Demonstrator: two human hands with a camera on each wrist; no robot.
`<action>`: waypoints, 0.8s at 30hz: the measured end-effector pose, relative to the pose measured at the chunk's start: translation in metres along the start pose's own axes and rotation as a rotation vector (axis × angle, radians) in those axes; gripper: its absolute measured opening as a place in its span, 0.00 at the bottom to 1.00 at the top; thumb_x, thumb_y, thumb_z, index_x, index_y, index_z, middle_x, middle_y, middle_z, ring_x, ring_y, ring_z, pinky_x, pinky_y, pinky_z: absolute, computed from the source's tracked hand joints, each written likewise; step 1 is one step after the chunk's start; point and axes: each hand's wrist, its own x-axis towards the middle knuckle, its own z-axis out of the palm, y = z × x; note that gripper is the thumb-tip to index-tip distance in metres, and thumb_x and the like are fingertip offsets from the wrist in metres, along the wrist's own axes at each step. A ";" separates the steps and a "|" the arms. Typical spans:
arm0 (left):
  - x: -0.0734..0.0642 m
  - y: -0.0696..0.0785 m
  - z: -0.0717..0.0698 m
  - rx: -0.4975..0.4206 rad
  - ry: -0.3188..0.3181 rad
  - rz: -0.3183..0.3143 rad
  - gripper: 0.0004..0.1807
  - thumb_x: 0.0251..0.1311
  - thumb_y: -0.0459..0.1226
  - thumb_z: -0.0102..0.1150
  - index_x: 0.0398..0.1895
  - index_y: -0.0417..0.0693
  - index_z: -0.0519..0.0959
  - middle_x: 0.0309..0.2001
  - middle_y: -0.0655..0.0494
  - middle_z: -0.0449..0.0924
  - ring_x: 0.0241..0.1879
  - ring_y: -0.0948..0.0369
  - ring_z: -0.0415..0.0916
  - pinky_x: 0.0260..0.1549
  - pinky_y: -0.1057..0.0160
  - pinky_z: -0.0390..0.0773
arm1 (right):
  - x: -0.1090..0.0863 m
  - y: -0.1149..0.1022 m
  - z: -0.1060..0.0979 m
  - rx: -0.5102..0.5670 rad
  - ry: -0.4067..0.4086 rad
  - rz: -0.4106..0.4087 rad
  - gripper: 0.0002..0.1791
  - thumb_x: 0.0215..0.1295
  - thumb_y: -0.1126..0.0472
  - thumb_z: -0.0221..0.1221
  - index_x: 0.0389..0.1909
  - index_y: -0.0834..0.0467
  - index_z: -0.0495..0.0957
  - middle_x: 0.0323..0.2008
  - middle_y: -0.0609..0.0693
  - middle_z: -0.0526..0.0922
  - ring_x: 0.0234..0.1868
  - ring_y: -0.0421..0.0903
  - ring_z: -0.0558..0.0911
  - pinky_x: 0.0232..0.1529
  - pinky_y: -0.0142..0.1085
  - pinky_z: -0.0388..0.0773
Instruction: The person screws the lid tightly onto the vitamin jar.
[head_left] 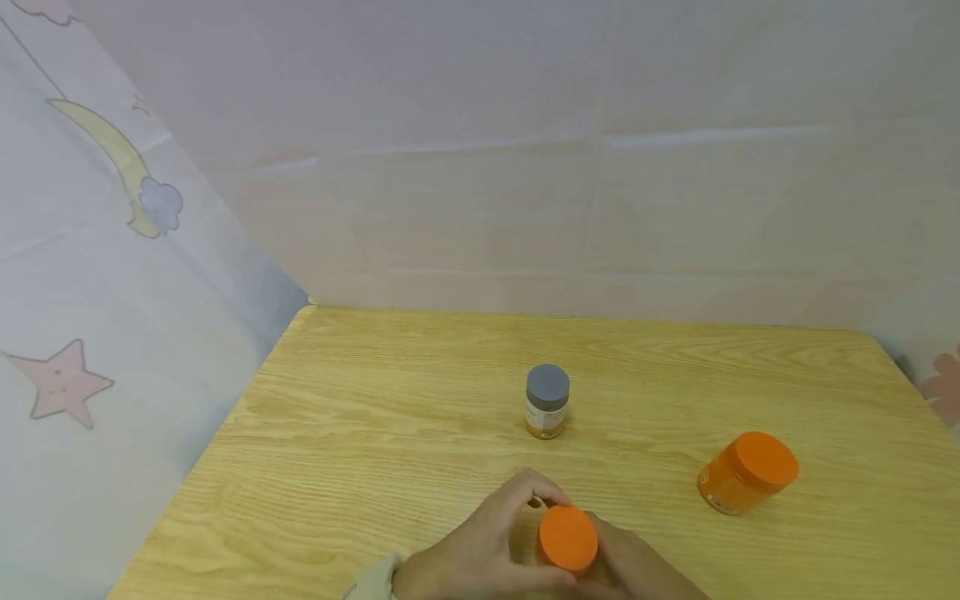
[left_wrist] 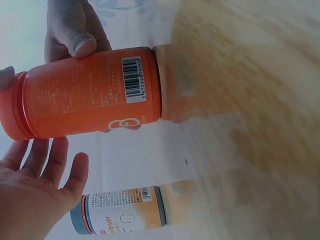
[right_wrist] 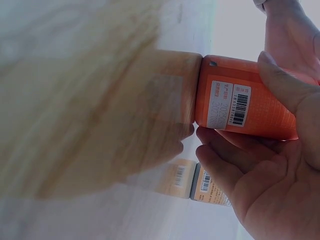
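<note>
An orange bottle with an orange cap (head_left: pixel 568 540) stands upright on the wooden table near its front edge. Its barcode label shows on the orange body (left_wrist: pixel 90 95). My left hand (head_left: pixel 480 546) pinches the cap, thumb on one side and fingertips on the other. Lower down, my right hand (right_wrist: pixel 270 165) holds the body between thumb and curled fingers. Beyond both hands stands a smaller bottle with a grey cap (head_left: pixel 547 400), its label white and orange; nothing touches it.
To the right is another orange-capped bottle (head_left: pixel 746 472), which looks tilted in the head view. The wooden table (head_left: pixel 360 400) meets a pale cloth (head_left: pixel 450 208) at the back. On the left, a printed cloth (head_left: pixel 112 317) hangs beside the table's edge.
</note>
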 end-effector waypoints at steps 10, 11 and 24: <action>-0.001 0.006 -0.005 -0.070 -0.182 -0.134 0.32 0.67 0.42 0.61 0.72 0.60 0.62 0.69 0.62 0.68 0.67 0.67 0.63 0.66 0.61 0.67 | -0.002 -0.007 0.002 0.075 0.008 0.037 0.25 0.71 0.49 0.59 0.67 0.42 0.67 0.58 0.40 0.80 0.55 0.32 0.78 0.55 0.26 0.74; -0.001 0.006 -0.005 -0.057 -0.184 -0.127 0.33 0.67 0.42 0.61 0.73 0.60 0.61 0.69 0.62 0.68 0.67 0.67 0.63 0.65 0.61 0.68 | -0.001 -0.008 0.002 0.063 0.008 0.030 0.25 0.70 0.48 0.58 0.67 0.41 0.67 0.58 0.40 0.80 0.55 0.32 0.78 0.55 0.26 0.75; 0.002 0.001 0.000 0.053 0.014 0.076 0.34 0.55 0.37 0.73 0.62 0.50 0.65 0.57 0.56 0.71 0.58 0.65 0.69 0.61 0.63 0.72 | -0.001 0.003 0.000 0.023 -0.027 0.030 0.23 0.70 0.46 0.58 0.63 0.45 0.69 0.55 0.41 0.80 0.51 0.30 0.77 0.51 0.26 0.76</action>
